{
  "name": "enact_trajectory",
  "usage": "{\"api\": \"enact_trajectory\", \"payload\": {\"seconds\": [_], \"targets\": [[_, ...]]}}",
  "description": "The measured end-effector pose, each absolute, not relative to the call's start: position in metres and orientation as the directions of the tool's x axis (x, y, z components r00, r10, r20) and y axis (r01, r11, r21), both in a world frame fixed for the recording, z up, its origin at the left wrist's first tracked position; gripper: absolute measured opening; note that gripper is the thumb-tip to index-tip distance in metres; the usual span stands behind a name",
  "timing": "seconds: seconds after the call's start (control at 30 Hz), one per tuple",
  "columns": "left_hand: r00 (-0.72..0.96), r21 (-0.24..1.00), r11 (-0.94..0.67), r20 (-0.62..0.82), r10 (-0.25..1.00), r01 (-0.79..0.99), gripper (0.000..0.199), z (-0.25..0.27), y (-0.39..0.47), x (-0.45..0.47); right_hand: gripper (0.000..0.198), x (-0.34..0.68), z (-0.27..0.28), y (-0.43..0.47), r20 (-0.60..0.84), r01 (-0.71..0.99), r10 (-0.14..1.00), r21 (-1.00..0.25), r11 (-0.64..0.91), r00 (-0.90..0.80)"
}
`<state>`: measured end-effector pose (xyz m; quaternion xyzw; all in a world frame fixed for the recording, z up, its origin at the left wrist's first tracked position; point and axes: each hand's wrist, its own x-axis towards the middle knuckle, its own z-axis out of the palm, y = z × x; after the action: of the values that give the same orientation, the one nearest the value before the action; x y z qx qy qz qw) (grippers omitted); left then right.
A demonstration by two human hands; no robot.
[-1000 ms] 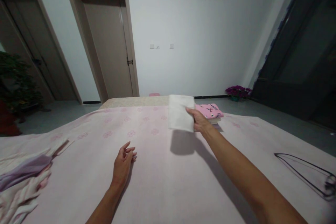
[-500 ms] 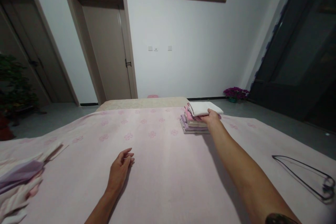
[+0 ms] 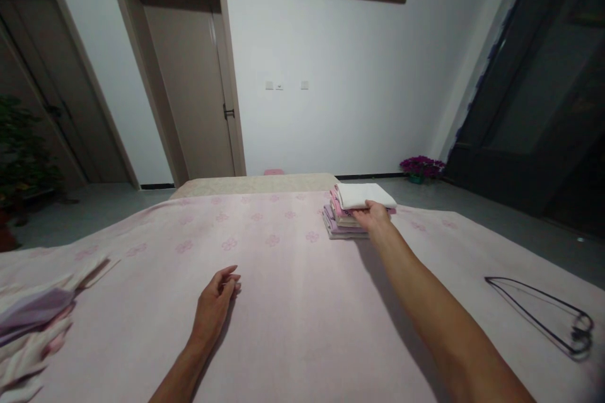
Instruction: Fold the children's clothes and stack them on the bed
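A stack of folded cloths [image 3: 336, 224], pink, purple and white in layers, stands on the pink flowered cover towards its far side. On top lies a folded white cloth [image 3: 363, 194]. My right hand [image 3: 373, 214] reaches out to the front edge of this white cloth, thumb over it and fingers tucked beneath, closed on the edge. Some of those fingers are hidden. My left hand [image 3: 218, 296] rests on the cover at centre left, holding nothing, its fingers loosely bent and apart.
Loose white, purple and pink cloths [image 3: 38, 321] lie in a heap at the left edge. A black wire hanger [image 3: 543, 318] lies on the flowered cover [image 3: 293, 315] at the right. Behind the far edge is a beige surface [image 3: 255, 184].
My right hand has shifted slightly left and lower, and the white cloth now sits flatter and squarer on the stack. My left hand has stayed in place.
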<state>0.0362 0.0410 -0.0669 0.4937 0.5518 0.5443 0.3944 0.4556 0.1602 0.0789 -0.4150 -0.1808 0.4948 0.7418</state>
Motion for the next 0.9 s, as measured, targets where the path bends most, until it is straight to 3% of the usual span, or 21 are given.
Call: {"api": "enact_trajectory", "payload": {"seconds": [0.23, 0.37, 0.43, 0.47, 0.53, 0.57, 0.63, 0.7, 0.8, 0.9], "targets": [[-0.181, 0.987, -0.086, 0.111, 0.977, 0.139, 0.054, -0.071, 0.042, 0.034, 0.028, 0.439, 0.06, 0.117, -0.13, -0.386, 0.895, -0.921, 0.05, 0.426], [-0.173, 0.982, -0.098, 0.126, 0.977, 0.162, 0.056, -0.076, 0.044, 0.032, 0.03, 0.437, 0.072, 0.115, 0.061, -0.171, 0.885, -0.973, 0.156, 0.462], [-0.164, 0.981, -0.101, 0.129, 0.978, 0.168, 0.056, -0.077, 0.045, 0.032, 0.033, 0.439, 0.085, 0.125, 0.27, 0.133, 0.843, -0.963, 0.235, 0.465], [-0.16, 0.98, -0.101, 0.128, 0.979, 0.169, 0.056, -0.077, 0.045, 0.032, 0.036, 0.441, 0.091, 0.133, 0.39, 0.362, 0.816, -0.901, 0.241, 0.427], [-0.164, 0.981, -0.098, 0.126, 0.978, 0.171, 0.056, -0.075, 0.044, 0.032, 0.044, 0.447, 0.101, 0.15, 0.542, 0.785, 0.797, -0.602, 0.147, 0.267], [-0.169, 0.98, -0.097, 0.126, 0.977, 0.173, 0.056, -0.073, 0.043, 0.033, 0.048, 0.45, 0.103, 0.159, 0.548, 0.901, 0.813, -0.428, 0.07, 0.197], [-0.179, 0.979, -0.094, 0.126, 0.976, 0.179, 0.056, -0.071, 0.042, 0.034, 0.056, 0.457, 0.102, 0.176, 0.469, 0.975, 0.869, -0.215, -0.063, 0.159], [-0.178, 0.979, -0.083, 0.117, 0.977, 0.185, 0.057, -0.069, 0.041, 0.035, 0.061, 0.464, 0.095, 0.19, 0.334, 0.977, 0.923, -0.147, -0.152, 0.194], [-0.167, 0.978, -0.062, 0.096, 0.981, 0.199, 0.056, -0.068, 0.04, 0.036, 0.066, 0.473, 0.079, 0.202, 0.166, 0.959, 0.952, -0.163, -0.231, 0.257], [-0.157, 0.974, -0.06, 0.096, 0.983, 0.217, 0.053, -0.07, 0.041, 0.037, 0.067, 0.477, 0.068, 0.206, 0.139, 0.955, 0.955, -0.176, -0.237, 0.262]]}}
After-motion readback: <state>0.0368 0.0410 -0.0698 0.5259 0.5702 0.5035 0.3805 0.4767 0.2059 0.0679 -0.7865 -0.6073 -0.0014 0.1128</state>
